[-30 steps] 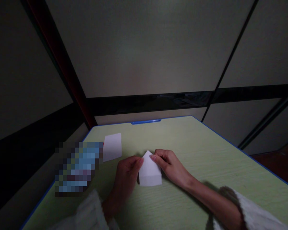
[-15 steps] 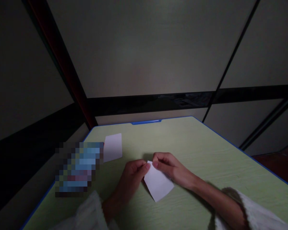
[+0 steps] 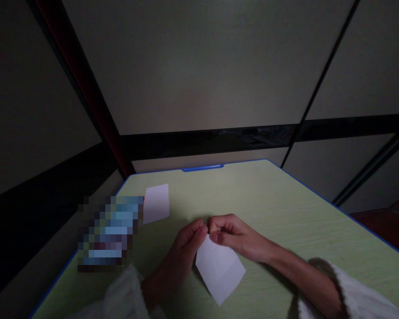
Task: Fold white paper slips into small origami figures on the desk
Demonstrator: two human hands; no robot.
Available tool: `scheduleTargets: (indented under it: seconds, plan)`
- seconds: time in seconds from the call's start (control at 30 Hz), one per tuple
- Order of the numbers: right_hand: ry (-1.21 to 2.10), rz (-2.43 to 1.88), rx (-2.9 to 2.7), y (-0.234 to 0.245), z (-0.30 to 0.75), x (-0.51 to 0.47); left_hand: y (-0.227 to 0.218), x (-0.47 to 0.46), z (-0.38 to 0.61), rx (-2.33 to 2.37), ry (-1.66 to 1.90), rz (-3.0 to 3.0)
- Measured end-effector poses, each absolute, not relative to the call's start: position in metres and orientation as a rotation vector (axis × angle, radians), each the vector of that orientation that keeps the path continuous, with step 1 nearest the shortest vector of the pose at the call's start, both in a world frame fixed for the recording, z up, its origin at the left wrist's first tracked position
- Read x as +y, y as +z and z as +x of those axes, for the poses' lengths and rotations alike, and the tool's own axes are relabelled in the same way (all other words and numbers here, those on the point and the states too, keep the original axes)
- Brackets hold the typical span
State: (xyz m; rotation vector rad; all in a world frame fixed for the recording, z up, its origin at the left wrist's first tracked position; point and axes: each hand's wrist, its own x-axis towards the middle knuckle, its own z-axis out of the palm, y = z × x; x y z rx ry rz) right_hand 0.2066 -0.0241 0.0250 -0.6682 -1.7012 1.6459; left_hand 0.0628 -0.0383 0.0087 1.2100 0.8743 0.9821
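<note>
Head view: left hand (image 3: pixel 190 243) and right hand (image 3: pixel 239 237) pinch the far tip of the creased white paper (image 3: pixel 219 271), fingers (image 3: pixel 221 220) curled closed, over the table (image 3: pixel 286 212); pixelation hides any print on the bluish item (image 3: pixel 115 232).

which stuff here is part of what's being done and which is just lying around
In use:
creased white paper
left hand and right hand, pinching it
green-topped table beneath

Apparently just lying there:
second white sheet
pixelated item, unidentifiable
</note>
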Motion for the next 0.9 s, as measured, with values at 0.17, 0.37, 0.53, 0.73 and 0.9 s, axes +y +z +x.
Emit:
scheduleTargets:
  seconds: [0.17, 0.37, 0.53, 0.73, 0.9]
  plan:
    - [1.728, -0.593, -1.575, 0.022, 0.205, -0.023, 0.016, -0.044, 0.069, 0.847, 1.035, 0.958]
    - [1.847, -0.628, -1.232, 0.019, 0.201, -0.022, 0.022, -0.046, 0.073, 0.908, 1.216, 0.731]
    - [1.674, -0.726, -1.258, 0.02, 0.202, -0.019, 0.013, -0.031, 0.065, 1.053, 1.549, 0.777]
    - [1.379, -0.924, -1.097, 0.021, 0.205, -0.013, 0.009, -0.03, 0.063, 1.093, 1.364, 1.147]
    - [1.233, -1.044, -1.139, 0.022, 0.208, -0.011, 0.013, -0.038, 0.067, 0.927, 0.968, 1.305]
